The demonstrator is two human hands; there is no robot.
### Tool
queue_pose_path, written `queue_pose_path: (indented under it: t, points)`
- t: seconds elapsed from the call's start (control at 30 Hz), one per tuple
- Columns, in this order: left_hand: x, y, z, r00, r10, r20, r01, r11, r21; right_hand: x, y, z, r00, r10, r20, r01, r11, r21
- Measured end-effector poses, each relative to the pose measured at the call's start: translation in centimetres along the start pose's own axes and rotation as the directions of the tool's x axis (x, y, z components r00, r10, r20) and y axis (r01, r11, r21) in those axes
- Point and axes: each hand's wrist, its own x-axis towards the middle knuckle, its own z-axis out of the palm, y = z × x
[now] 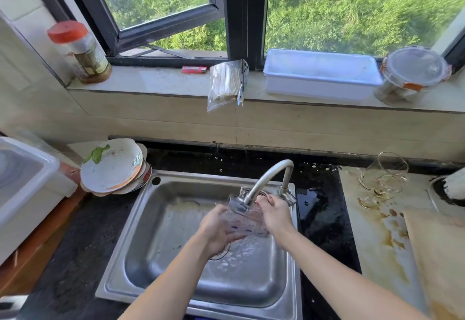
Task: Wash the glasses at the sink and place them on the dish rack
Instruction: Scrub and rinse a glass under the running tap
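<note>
Both hands over the steel sink (161, 219), under the faucet (269, 176) spout. Left hand (216, 234) cupped under and around a clear glass (245, 215), fingers curled closed on its lower side; motion blur on the fingertips. Right hand (275, 212) wrapped on the glass's right side, fingers bent round the rim end near the spout. Glass tilted, held between the two hands above the basin; water splashing below it. Two more stemmed glasses (382, 179) lie tipped over on the stained tabletop (372, 231) to the right, well apart from the sink. Dirty plates (113, 168) stacked at the sink's left corner.
</note>
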Motion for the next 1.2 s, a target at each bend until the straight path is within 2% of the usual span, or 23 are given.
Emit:
queue_pose_path:
  t: [0.07,0.1,0.2,0.27,0.33,0.47,0.53,0.57,0.63,0.7,0.73,0.8,0.83,0.87,0.9,0.93,0.97,1.0,1.07,1.13,1.2]
  points:
    - [-0.5,-0.1,0.0,0.992,-0.102,0.067,0.088,0.978,0.188,0.3,-0.3,0.0,0.995,-0.097,-0.012,0.096,0.994,-0.052]
    - [-0.3,-0.2,0.3,0.994,-0.102,0.045,0.088,0.967,0.238,0.2,-0.4,0.2,0.995,-0.096,-0.013,0.095,0.991,-0.095]
    - [0.9,-0.3,0.7,0.983,0.15,-0.105,-0.095,0.909,0.407,-0.3,-0.5,0.3,0.999,-0.039,0.036,0.042,0.995,-0.088]
    - [1.7,-0.2,0.4,0.894,0.416,-0.165,-0.228,0.741,0.632,-0.9,-0.4,0.3,0.994,0.0,0.107,0.002,1.0,-0.022]
    - [1.9,-0.5,0.4,0.786,0.611,-0.091,-0.296,0.502,0.813,-1.1,-0.3,0.4,0.983,0.101,0.152,-0.106,0.994,0.025]
    - [0.1,-1.4,1.9,0.641,0.754,0.141,-0.45,0.22,0.866,0.4,-1.1,-0.4,0.939,0.333,0.089,-0.344,0.925,0.161]
    - [-0.3,-1.7,2.1,0.59,0.777,0.219,-0.486,0.125,0.865,0.9,-1.4,-1.2,0.897,0.425,0.122,-0.441,0.88,0.175]
    - [-0.3,-1.7,1.9,0.578,0.786,0.221,-0.492,0.119,0.862,0.9,-1.4,-1.6,0.882,0.444,0.159,-0.467,0.867,0.174]
    - [-0.1,-1.4,1.0,0.572,0.8,0.181,-0.504,0.169,0.847,0.3,-1.6,-1.9,0.857,0.433,0.279,-0.489,0.854,0.178]
    - [-0.1,-1.1,0.3,0.609,0.777,0.16,-0.512,0.232,0.827,-0.1,-1.5,-2.0,0.824,0.412,0.388,-0.502,0.849,0.164]
    - [0.1,-1.1,0.1,0.644,0.751,0.148,-0.511,0.277,0.814,-0.2,-1.5,-2.0,0.823,0.408,0.395,-0.502,0.848,0.17]
    - [0.4,-1.4,0.0,0.75,0.659,0.059,-0.471,0.47,0.747,0.0,-1.5,-1.8,0.885,0.347,0.309,-0.42,0.882,0.214]
    - [0.7,-1.5,0.0,0.809,0.587,-0.043,-0.417,0.624,0.661,0.1,-1.4,-1.5,0.928,0.291,0.233,-0.341,0.916,0.212]
    - [1.1,-1.7,0.0,0.859,0.478,-0.182,-0.34,0.8,0.494,0.2,-1.3,-1.3,0.96,0.229,0.163,-0.259,0.946,0.195]
    - [1.2,-1.7,0.2,0.902,0.305,-0.305,-0.233,0.94,0.248,0.2,-1.0,-0.9,0.982,0.158,0.102,-0.171,0.975,0.138]
    - [1.6,-1.9,0.1,0.93,0.138,-0.34,-0.144,0.99,0.009,-0.2,-0.9,-0.8,0.995,0.067,0.071,-0.07,0.997,0.044]
    - [1.6,-2.1,0.1,0.948,0.021,-0.318,-0.074,0.985,-0.156,-0.4,-0.5,-0.5,0.997,-0.024,0.08,0.029,0.998,-0.063]
    - [1.9,-2.3,0.0,0.962,-0.053,-0.27,-0.012,0.972,-0.234,-0.9,-0.1,-0.2,0.99,-0.09,0.113,0.107,0.982,-0.154]
    - [2.9,-2.8,-0.2,0.961,-0.074,-0.266,0.001,0.964,-0.266,-1.8,0.3,0.4,0.975,-0.119,0.187,0.158,0.965,-0.211]
    - [5.7,-3.9,-1.4,0.947,-0.09,-0.31,-0.002,0.959,-0.284,-2.5,-0.2,0.7,0.963,-0.063,0.264,0.09,0.992,-0.091]
    - [7.2,-4.5,-1.8,0.956,-0.111,-0.272,0.024,0.953,-0.303,-2.7,-1.2,0.4,0.947,0.035,0.319,-0.052,0.998,0.043]
